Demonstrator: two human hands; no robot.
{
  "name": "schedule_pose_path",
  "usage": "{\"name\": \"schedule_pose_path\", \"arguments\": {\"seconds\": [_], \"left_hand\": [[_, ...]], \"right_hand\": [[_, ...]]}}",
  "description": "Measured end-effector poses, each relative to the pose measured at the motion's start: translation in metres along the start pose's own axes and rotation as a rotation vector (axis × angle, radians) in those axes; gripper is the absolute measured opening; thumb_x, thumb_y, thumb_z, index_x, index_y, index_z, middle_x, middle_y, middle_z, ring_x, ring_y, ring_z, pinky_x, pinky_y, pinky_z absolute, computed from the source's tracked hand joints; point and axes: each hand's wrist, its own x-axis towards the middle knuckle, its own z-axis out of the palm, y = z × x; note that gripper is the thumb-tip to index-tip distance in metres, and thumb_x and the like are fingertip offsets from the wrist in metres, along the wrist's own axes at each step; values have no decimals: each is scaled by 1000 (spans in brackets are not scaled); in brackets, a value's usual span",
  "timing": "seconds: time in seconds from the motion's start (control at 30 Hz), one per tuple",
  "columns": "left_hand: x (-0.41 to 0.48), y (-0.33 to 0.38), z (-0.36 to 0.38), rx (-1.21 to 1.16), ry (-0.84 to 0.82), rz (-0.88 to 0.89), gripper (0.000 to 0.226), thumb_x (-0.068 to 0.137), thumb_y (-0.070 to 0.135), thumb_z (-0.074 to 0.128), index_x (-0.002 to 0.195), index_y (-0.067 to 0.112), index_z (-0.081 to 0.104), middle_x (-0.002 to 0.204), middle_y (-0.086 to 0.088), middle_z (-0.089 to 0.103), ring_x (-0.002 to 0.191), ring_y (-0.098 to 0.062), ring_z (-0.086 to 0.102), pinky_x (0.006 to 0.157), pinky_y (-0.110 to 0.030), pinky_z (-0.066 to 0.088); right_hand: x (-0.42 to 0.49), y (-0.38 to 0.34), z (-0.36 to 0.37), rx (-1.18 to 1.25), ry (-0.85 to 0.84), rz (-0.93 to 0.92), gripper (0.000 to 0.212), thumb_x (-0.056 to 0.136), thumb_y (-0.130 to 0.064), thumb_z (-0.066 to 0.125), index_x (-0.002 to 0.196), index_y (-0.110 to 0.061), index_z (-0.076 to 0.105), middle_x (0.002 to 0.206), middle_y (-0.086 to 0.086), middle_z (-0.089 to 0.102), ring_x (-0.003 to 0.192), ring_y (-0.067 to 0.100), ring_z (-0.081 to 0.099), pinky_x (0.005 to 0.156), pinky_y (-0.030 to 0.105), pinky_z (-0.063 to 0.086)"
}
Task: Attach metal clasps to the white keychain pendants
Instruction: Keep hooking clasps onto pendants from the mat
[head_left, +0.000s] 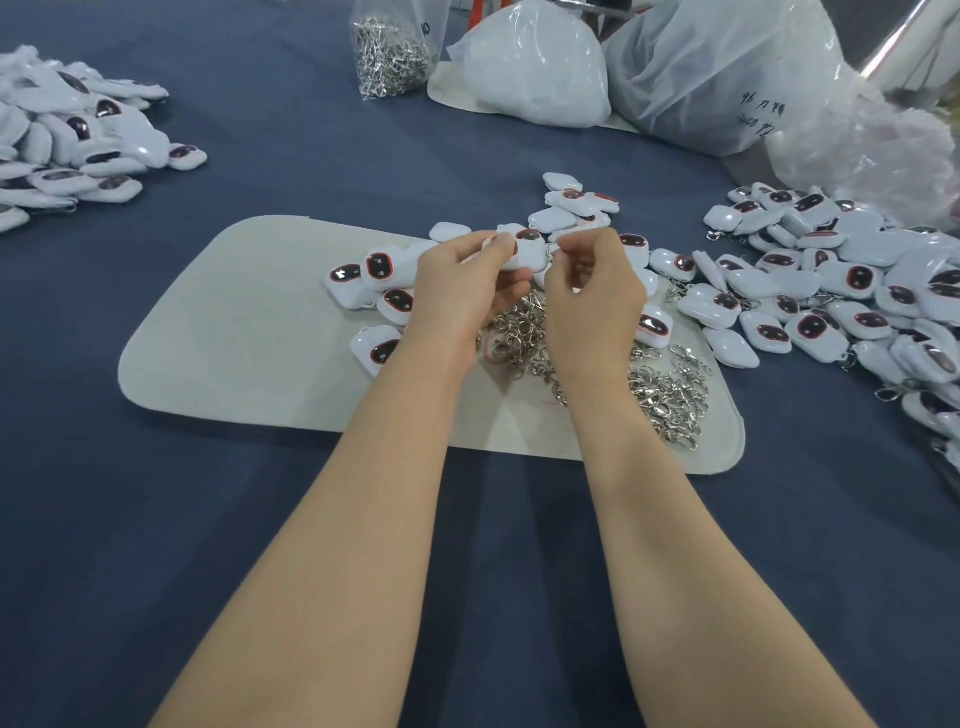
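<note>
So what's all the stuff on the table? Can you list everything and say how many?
held pendant: one, white with a dark face, between both hands
pendants on the mat: several, white, around the hands
right pile of pendants: many, white, right of the mat
left pile of pendants: many, white, far left
loose clasps: a heap, silver, near right part of the mat
bag of clasps: one, clear with silver inside, far middle
plastic bags: at least two, whitish, far right
mat: one, cream, middle
tablecloth: one, dark blue, under everything
left hand: one, grips the held pendant
right hand: one, pinches the held pendant's edge
</note>
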Motion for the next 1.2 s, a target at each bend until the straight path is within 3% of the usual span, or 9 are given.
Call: {"name": "schedule_pose_path", "arguments": {"seconds": [0.13,0.4,0.53,0.6,0.73,0.87,0.97,1.1,1.2], "left_hand": [[1,-1,1,52,13,85,25,94,9,55,119,12,59,88,-3,61,60,-11,59,63,-21,54],[-1,-2,2,215,-10,255,23,96,14,52,113,27,58,108,-8,64,77,-13,58,65,-17,49],[0,-2,2,288,4,253,30,97,17,50,125,24,56,123,-14,61,101,-24,60,86,-30,50],[2,-4,1,335,39,246,35,97,20,49,131,23,51,118,-8,63,102,-21,61,90,-32,49],[4,-10,1,460,120,313,28,96,30,51,118,15,43,83,8,55,70,-3,52,68,-21,39],[3,-11,-1,561,99,429,9,94,27,55,95,21,49,76,8,57,66,-4,53,61,-13,40],[4,-10,-3,545,112,463,9,94,23,54,98,20,62,88,13,61,87,-12,62,80,-17,49],[3,-7,1,367,171,380,24,96,24,49,118,19,57,108,10,58,97,-20,65,92,-42,51],[5,-5,-2,293,255,360,17,96,22,47,110,19,56,98,18,53,100,-19,63,94,-42,49]], "right_hand": [[2,5,0,-60,-5,-22,12,86,-1,52,89,-7,62,79,-4,58,74,12,51,70,17,39],[3,7,2,-83,-39,-25,16,86,-2,52,93,-9,64,83,-4,61,75,8,52,68,7,38],[1,5,2,-89,-76,-19,23,86,-2,50,105,-11,61,91,-3,59,86,13,56,79,23,45],[1,3,1,-71,-132,-3,28,87,-6,51,113,-13,59,101,-4,59,95,9,54,82,15,42],[2,-1,0,60,-204,106,25,95,-24,50,117,-18,59,92,-19,59,86,-7,56,74,1,39],[4,-2,-6,79,-298,158,11,93,-27,56,93,-19,64,84,-10,67,83,6,63,81,27,50],[9,1,-12,51,-315,251,15,88,-32,63,85,-18,61,77,-2,66,69,10,58,73,31,48],[18,3,-18,451,2,522,17,90,-23,62,91,-7,57,62,1,61,47,6,55,52,21,47],[28,9,-33,994,285,589,6,94,-4,54,98,-1,55,80,7,61,75,14,64,72,19,55]]}}
